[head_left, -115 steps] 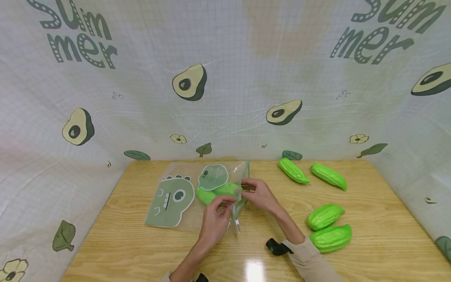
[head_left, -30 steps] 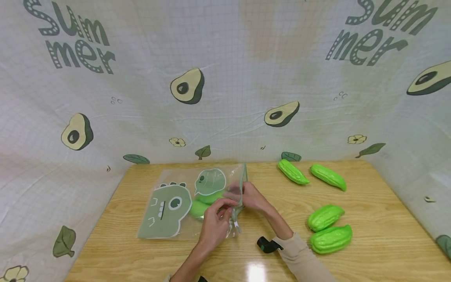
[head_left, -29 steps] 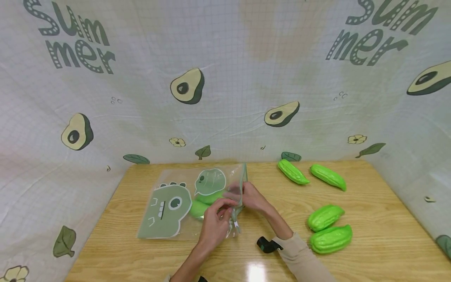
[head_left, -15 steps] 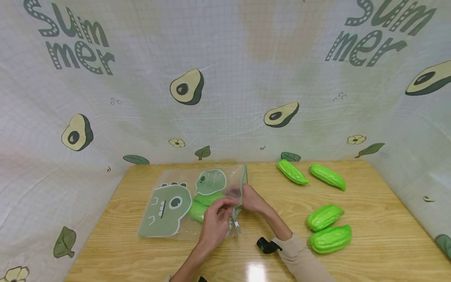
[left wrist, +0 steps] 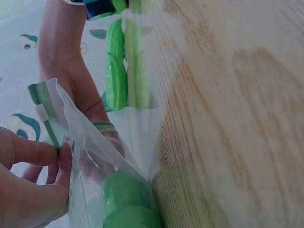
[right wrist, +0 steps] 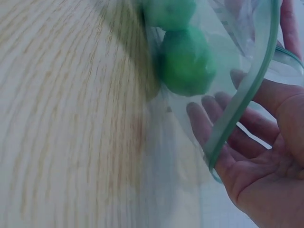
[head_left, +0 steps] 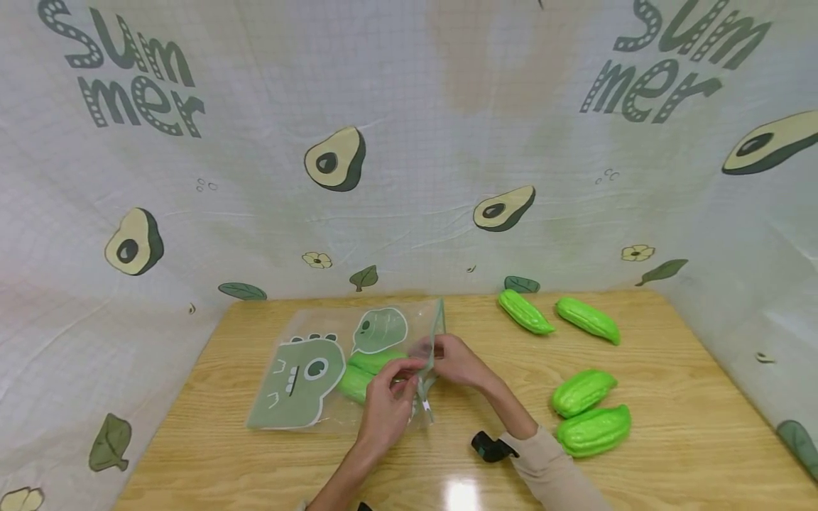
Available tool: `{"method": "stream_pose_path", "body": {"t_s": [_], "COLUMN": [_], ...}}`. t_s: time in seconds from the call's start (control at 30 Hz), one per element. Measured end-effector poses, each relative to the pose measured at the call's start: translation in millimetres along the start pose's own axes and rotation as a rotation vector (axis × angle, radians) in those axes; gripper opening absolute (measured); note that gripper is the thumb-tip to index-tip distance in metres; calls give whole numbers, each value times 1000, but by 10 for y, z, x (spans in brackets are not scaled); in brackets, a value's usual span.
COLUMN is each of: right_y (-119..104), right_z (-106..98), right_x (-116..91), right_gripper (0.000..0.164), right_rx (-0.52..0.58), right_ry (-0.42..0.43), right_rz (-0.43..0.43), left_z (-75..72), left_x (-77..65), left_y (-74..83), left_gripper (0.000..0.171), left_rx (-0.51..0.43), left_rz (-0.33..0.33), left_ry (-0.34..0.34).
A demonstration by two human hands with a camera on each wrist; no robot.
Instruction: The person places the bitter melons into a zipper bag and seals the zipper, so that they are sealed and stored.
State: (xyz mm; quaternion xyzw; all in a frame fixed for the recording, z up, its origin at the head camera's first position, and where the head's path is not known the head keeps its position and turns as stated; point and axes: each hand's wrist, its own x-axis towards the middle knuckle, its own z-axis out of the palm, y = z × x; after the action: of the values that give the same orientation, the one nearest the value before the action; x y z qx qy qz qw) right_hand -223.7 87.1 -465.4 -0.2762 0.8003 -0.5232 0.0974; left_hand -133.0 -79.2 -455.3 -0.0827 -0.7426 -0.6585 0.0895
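A clear zip bag (head_left: 300, 397) printed with green dinosaurs lies on the table, its mouth facing right. Two bright green ridged gourds (head_left: 354, 383), like bitter melons, lie side by side inside it. My left hand (head_left: 388, 411) pinches the mouth's near edge between thumb and fingers, close to the white slider (left wrist: 42, 113). From the right, my right hand (head_left: 465, 363) reaches in at the mouth, with the green zip strip (right wrist: 247, 95) crossing over its fingers. In the right wrist view these fingers are spread and loosely bent, holding nothing, short of the gourd ends (right wrist: 187, 61).
Two more gourds (head_left: 525, 312) lie apart at the table's back right. Another pair (head_left: 593, 430) sits close together near the right sleeve (head_left: 549, 465). A printed cloth (head_left: 409, 142) stands behind the wooden table (head_left: 690, 426) and along its sides.
The bag has shifted left since the earliest frame, and its gourds now lie farther in. My right hand went deeper into the mouth, then drew back slightly. The left hand keeps its pinch.
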Motion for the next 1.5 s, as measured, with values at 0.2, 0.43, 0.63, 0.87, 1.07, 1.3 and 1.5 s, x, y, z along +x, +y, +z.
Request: {"method": "stream_pose_path", "body": {"t_s": [0.2,0.43,0.63,0.87,1.07,1.3,1.5], "right_y": [-52,-56,-82,-117,-106,-100,-111], "right_z": [-64,-135,-182,-222,-264,-309,-345], "right_x": [-60,-122,-191,-283,-375,-512,-623], "right_gripper": [26,21,22,24,25,27,28], "right_rx": [-35,-88,-94,-116,-130,-152,-164], "right_ry": [7,17,38,79,108,138,160], "right_rz": [13,-14,15,44,33,28,-4], "left_z": [1,0,1,4,7,5,5], "left_x": [10,13,17,23,22,11,8], "left_y": [-19,-17,-9,-5,-12,-24,-29], "left_gripper": [28,29,27,25,24,24,24], "left_rx": [-8,-16,-16,-14,-15,-14,-24], "left_rz": [-4,-6,-23,-39,-40,-28,-38], "left_ry": [0,-1,-9,-19,-22,-21,-25]}}
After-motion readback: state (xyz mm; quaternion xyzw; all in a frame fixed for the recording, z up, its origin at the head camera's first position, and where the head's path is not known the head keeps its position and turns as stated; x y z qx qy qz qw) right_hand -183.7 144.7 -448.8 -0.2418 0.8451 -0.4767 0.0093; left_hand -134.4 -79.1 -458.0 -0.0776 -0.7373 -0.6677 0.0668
